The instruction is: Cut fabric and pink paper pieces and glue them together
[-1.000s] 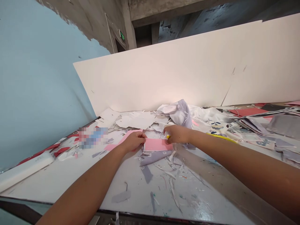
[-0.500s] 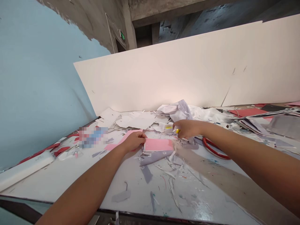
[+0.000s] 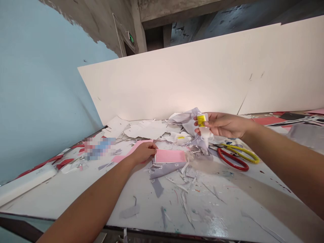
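Pink paper rectangle (image 3: pixel 170 156) lies just right of the left hand (image 3: pixel 143 152), whose pressed-together fingers touch its edge. The right hand (image 3: pixel 222 125), up and rightward, pinches a white yellow-labelled glue bottle (image 3: pixel 203 125) upright.

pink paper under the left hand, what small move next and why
Probably tip the white bottle in the right hand down over the pink paper: its nozzle already points downward, and the left hand rests on the paper's left end, seemingly steadying it.
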`<state>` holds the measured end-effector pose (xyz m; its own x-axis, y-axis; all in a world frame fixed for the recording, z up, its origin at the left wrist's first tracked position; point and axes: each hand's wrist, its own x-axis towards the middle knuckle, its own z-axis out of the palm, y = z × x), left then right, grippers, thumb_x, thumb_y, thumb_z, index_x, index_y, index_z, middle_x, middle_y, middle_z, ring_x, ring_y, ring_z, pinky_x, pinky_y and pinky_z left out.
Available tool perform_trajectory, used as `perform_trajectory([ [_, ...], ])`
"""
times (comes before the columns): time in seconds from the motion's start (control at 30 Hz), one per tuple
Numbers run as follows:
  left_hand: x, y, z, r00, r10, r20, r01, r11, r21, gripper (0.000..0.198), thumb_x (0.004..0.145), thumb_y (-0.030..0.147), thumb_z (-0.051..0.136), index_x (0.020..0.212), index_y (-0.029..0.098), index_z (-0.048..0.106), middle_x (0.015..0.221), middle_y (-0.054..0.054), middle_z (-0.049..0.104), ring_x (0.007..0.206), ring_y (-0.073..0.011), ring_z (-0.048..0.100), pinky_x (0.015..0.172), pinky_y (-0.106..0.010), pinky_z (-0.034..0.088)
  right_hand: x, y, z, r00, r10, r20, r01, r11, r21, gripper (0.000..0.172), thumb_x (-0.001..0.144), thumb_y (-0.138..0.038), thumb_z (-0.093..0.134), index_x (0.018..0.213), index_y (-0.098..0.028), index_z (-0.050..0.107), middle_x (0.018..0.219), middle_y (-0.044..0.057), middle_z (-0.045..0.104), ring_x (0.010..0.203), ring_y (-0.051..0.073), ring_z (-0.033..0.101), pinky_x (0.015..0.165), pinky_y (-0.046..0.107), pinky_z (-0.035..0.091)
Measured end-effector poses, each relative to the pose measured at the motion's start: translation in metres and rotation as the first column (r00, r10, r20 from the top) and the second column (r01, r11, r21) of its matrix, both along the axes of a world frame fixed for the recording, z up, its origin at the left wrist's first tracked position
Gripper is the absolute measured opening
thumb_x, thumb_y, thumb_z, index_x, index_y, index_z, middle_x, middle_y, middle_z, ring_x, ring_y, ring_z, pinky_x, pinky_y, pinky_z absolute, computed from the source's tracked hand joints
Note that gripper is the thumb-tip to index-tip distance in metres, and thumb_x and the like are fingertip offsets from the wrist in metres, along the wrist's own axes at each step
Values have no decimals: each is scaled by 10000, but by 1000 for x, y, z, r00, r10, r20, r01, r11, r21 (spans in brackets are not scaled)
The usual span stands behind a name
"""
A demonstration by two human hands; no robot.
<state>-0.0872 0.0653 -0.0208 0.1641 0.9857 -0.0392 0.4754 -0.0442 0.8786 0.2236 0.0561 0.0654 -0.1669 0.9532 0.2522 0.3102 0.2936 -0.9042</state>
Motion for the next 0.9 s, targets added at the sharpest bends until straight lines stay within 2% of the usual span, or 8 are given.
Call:
perform_trajectory([
  [0.07,1,0,0,1000,2,-1,-2,1000,3,127,566,215,571,676,152,580,547,6,547,445,-83,445,399,-197,276,-11,0,-16,997,35,-71,-38,998,-48,269,614,-303,674,856,-207,606,773,48,658,715,200,622,549,268,503],
  [0.17,2,1,0,1000,-3,-7,3,1000,10,127,571,213,563,680,152,580,566,4,553,459,-83,453,411,-196,289,-31,0,-43,927,88,-364,-170,965,-199,259,614,-276,690,849,-205,607,784,42,662,723,180,625,546,239,505],
  [0.3,1,2,-1,1000,-22,-21,22,1000,12,139,580,226,550,695,153,578,593,4,558,472,-80,456,417,-190,290,-46,1,-66,898,93,-430,-211,949,-234,236,595,-196,710,806,-205,604,795,17,658,722,133,620,536,179,492],
  [0.43,-1,3,-3,999,-35,-30,35,999,9,147,590,238,538,706,155,574,609,3,559,464,-75,443,403,-185,271,-49,3,-69,880,87,-468,-220,946,-237,222,620,-170,694,811,-219,591,808,-13,648,730,99,608,559,149,481],
  [0.6,-1,3,-3,998,-42,-36,42,999,8,144,594,244,536,709,164,572,625,3,558,467,-75,442,383,-179,247,-54,1,-71,882,88,-463,-225,942,-249,202,639,-184,684,817,-208,593,838,-2,638,738,98,598,544,141,460],
  [0.9,-1,3,-3,998,-46,-34,46,999,7,144,596,237,533,710,155,570,612,-1,548,440,-66,412,359,-177,223,-55,2,-72,893,71,-443,-183,960,-214,263,602,-199,702,833,-217,578,821,0,614,730,117,582,518,162,436],
])
